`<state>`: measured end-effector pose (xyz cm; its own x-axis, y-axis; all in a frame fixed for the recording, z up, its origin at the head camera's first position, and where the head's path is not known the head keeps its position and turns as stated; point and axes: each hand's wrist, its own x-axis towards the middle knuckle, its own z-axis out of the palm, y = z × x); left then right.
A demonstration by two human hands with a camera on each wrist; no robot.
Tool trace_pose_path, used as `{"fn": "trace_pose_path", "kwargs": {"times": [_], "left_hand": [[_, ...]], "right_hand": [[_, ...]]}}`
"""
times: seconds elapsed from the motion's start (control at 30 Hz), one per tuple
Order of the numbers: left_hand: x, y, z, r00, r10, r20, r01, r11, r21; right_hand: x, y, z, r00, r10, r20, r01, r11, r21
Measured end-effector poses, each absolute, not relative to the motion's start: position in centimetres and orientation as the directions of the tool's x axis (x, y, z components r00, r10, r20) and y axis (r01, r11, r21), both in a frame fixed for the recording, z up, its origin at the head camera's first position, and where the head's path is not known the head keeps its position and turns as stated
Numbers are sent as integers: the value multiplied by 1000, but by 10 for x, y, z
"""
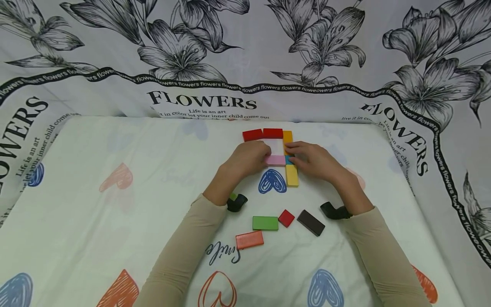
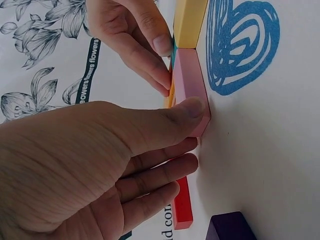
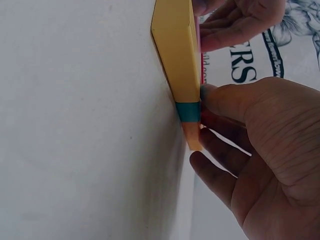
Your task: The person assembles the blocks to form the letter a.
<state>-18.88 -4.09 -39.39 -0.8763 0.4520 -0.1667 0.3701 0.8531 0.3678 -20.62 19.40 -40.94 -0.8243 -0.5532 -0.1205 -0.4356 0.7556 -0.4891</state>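
My left hand (image 1: 251, 157) pinches the end of a pink block (image 1: 275, 160), its thumb on the near side; the index fingertip is hidden. My right hand (image 1: 312, 160) stretches its fingers over the right side of the layout. Its thumb touches a small blue block (image 3: 188, 111), while a fingertip rests on an orange block (image 1: 287, 135). A yellow block (image 1: 292, 176) lies nearer, in line with the blue and orange ones. Two red blocks, one left (image 1: 252, 135) and one right (image 1: 272, 133), form the far row.
Nearer me lie a green block (image 1: 265, 223), a small red block (image 1: 286, 218), an orange-red block (image 1: 249, 240) and a black block (image 1: 311, 222). Dark wrist bands, left (image 1: 237, 203) and right (image 1: 334, 211), circle my wrists. A heart-printed cloth (image 1: 172, 170) covers the table.
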Motion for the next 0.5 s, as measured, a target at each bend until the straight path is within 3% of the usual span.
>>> {"fn": "trace_pose_path", "kwargs": {"times": [0.5], "left_hand": [[-180, -57, -380, -904, 389, -180, 279, 853, 441]], "right_hand": [[-205, 198, -414, -821, -558, -121, -435, 748, -501]]}}
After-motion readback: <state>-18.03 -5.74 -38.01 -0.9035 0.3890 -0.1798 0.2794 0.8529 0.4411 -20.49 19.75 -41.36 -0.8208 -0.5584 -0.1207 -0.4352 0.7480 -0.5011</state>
